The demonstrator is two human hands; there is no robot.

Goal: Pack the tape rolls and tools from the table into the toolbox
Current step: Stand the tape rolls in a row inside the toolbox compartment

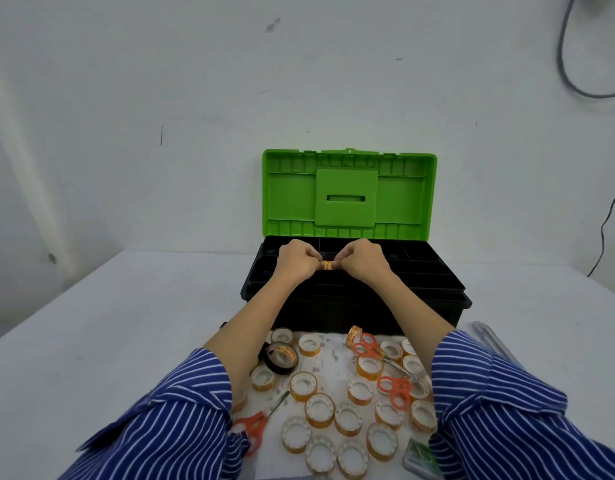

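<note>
A black toolbox (354, 306) stands open on the table, its green lid (349, 194) upright behind it. Over its top tray, my left hand (295, 259) and my right hand (363, 259) pinch a small yellow tape roll (327, 265) between them from both sides. Near me, between my forearms, lie several clear tape rolls (319, 409), one black tape roll (282, 357) and three orange-handled scissors (395, 389), (368, 345), (252, 424). The tray's compartments look dark; their contents are hard to make out.
A grey utility knife (491, 341) lies right of the toolbox's front. A green-and-clear small box (420, 455) sits at the bottom right. The white table (126, 323) runs to a white wall. Cables hang on the wall at right (607, 216).
</note>
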